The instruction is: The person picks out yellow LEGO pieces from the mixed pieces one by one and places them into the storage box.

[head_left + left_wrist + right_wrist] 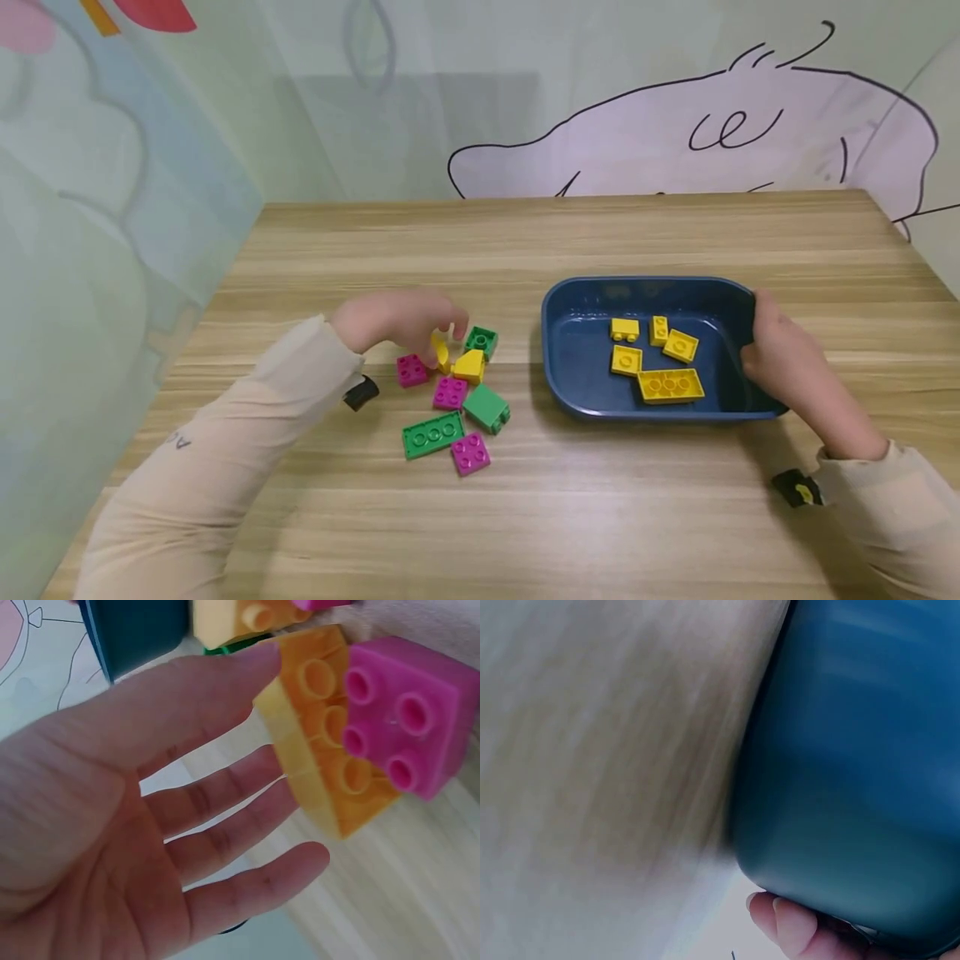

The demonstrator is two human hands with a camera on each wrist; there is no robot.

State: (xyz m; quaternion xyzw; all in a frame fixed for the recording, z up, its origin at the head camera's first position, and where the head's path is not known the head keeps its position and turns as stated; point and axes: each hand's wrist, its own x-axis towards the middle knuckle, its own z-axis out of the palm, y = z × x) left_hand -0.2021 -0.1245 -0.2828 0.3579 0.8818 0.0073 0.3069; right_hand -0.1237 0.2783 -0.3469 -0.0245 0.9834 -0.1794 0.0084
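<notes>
My left hand (401,318) is over a loose group of toy building bricks left of the bin. Its thumb and fingertips pinch a tilted yellow brick (319,727) with a row of studs. Beside that brick, in the left wrist view, is a magenta brick (412,712). Another yellow brick (470,367) and a green brick (482,342) lie just right of the fingers. At the right end of a dark blue bin (553,358), my right hand (787,375) grips the rim; its fingertips show under the bin's end (840,900) in the right wrist view. Several yellow bricks (670,386) lie inside.
Nearer me are a long green brick (433,435), a green block (487,408) and magenta bricks (470,454). Everything stands on a wood-grain table (600,517). A printed backdrop (600,125) rises behind the far edge, and another panel stands at the left.
</notes>
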